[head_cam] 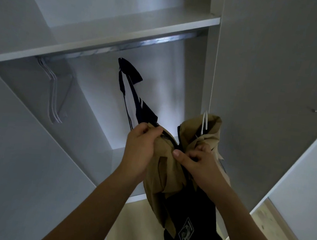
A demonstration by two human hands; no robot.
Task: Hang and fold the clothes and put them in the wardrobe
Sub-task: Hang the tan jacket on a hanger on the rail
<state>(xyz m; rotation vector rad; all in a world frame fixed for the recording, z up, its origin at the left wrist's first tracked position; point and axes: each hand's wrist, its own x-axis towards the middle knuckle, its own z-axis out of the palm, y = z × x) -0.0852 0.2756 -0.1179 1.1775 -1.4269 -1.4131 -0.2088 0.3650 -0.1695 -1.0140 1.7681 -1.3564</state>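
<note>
Currently the tan jacket [160, 171], soft and light, hangs limp at lower centre on a white hanger [205, 122]. The left hand [141, 147] grips its collar; the right hand [198, 161] pinches the front. Carry by the hanger hook toward the rail [162, 40].

Two garments [165, 171] — three empty hangers [53, 97]

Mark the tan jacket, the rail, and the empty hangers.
tan jacket [160, 165]: head view, front panel below the left hand.
rail [162, 40]: head view, shiny mid-span under the shelf.
empty hangers [54, 93]: head view, white arms at left.
</note>
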